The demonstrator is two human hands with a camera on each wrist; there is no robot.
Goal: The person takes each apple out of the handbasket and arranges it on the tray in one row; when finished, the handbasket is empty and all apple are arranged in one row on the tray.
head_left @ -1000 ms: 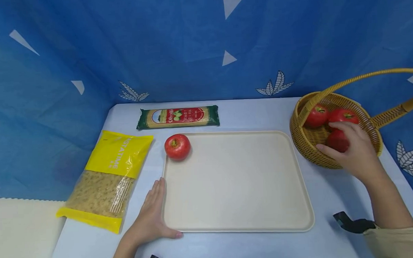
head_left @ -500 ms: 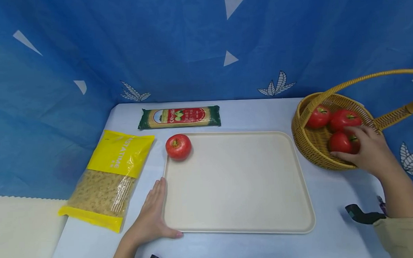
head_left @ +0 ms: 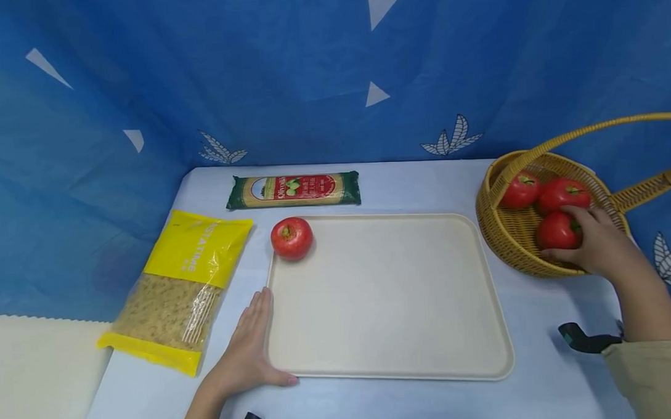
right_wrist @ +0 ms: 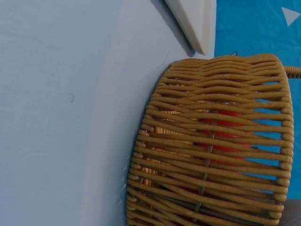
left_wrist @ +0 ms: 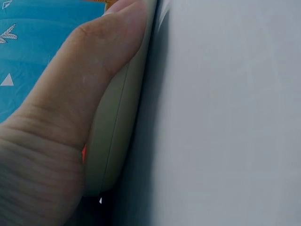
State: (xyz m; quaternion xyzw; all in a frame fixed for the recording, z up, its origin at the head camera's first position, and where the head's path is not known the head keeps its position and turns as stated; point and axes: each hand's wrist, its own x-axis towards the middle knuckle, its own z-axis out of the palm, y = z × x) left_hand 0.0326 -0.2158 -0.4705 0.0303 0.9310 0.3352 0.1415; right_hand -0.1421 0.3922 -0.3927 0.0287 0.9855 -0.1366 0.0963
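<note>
A wicker basket (head_left: pixel 505 243) with a tall handle stands at the right of the table, holding three red apples. My right hand (head_left: pixel 605 243) reaches over its near rim and grips the front apple (head_left: pixel 555 231), thumb on the near side and fingers on the far side. Behind lie a left apple (head_left: pixel 520 192) and a right apple (head_left: pixel 567 194). My left hand (head_left: pixel 246 351) lies against the left edge of a cream tray (head_left: pixel 388 300), fingers straight, thumb along the front edge. On the tray's far left corner sits another apple (head_left: pixel 292 239).
A yellow bag of pasta (head_left: pixel 177 289) lies left of the tray. Behind the tray is a green-ended pack of spaghetti (head_left: pixel 293 190). A blue cloth (head_left: pixel 308 75) hangs behind the table. The right wrist view shows the basket's woven side (right_wrist: pixel 211 155) close up.
My right hand has shifted right over the basket, and its thumb and fingers have come round the front apple. The left hand has stayed at the tray's edge.
</note>
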